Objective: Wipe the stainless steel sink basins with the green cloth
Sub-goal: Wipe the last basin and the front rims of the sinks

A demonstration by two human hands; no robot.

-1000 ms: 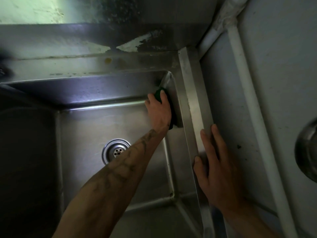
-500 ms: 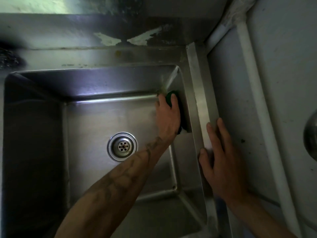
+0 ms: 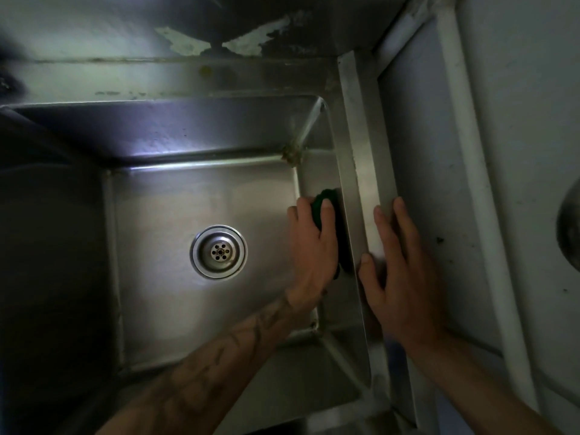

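The stainless steel sink basin (image 3: pixel 175 199) fills the left and middle of the head view, with a round drain (image 3: pixel 218 252) in its floor. My left hand (image 3: pixel 310 246) reaches into the basin and holds the dark green cloth (image 3: pixel 326 194) against the basin's right wall, about halfway along it. The cloth shows above my fingertips and below my palm; the hand hides the rest of it. My right hand (image 3: pixel 398 271) lies flat, fingers straight, on the sink's right rim (image 3: pixel 361 152).
A grimy spot (image 3: pixel 292 153) sits in the basin's far right corner. A white pipe (image 3: pixel 470 152) runs along the grey wall to the right of the sink. A round metal object (image 3: pixel 569 227) shows at the right edge. The left of the basin is dark.
My left hand has slid the cloth along the right wall, from the far right corner toward me. My right hand has stayed on the rim.
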